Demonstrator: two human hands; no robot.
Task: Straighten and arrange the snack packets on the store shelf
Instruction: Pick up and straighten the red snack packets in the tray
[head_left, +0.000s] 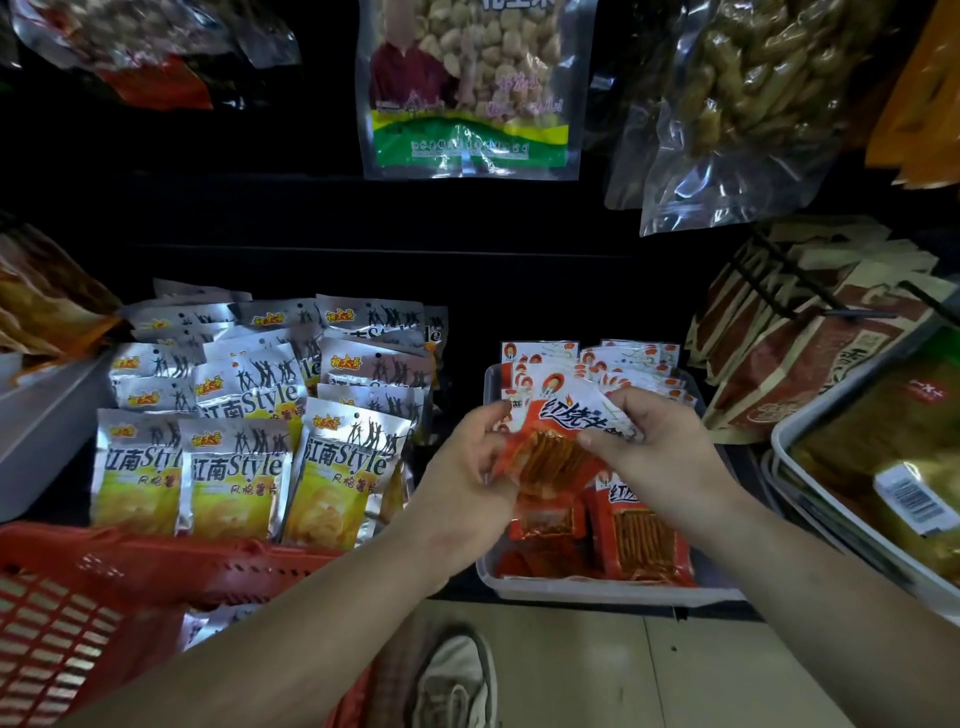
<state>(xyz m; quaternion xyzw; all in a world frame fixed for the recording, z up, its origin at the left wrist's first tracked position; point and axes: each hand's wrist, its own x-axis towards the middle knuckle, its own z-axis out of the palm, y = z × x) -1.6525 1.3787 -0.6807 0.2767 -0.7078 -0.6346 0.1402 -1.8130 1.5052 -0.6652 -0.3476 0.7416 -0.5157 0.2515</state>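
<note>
Both hands hold one red packet (563, 436) above the white tray (597, 591), lifted clear of the stock below.
- Left hand (470, 467): fingers curled round the packet's left edge, thumb on the front face.
- Right hand (660, 457): thumb and fingers pinch the packet's right edge near the top.
- The packet is tilted, with its top edge leaning right. The clear window faces the camera.

Tray contents: flat red packets (644, 545) lie at the front, and upright ones (641, 364) stand in a row against the back wall. The tray's front rim sits at the shelf's front edge.

Room to move:
- Left of the tray, a narrow dark strip of shelf separates it from the silver packets (239, 467), which stand in loose overlapping rows, some leaning.
- Right of the tray, the rim of a second tray (795, 457) lies close beside it, with brown packets (810, 364) piled behind.
- Above the tray there is dark open space up to the hanging peanut bag (467, 88) and clear bag (737, 114).

A red basket (104, 597) sits at lower left, its rim touching the front silver row. A shoe (457, 680) rests on the floor below the forearms.
</note>
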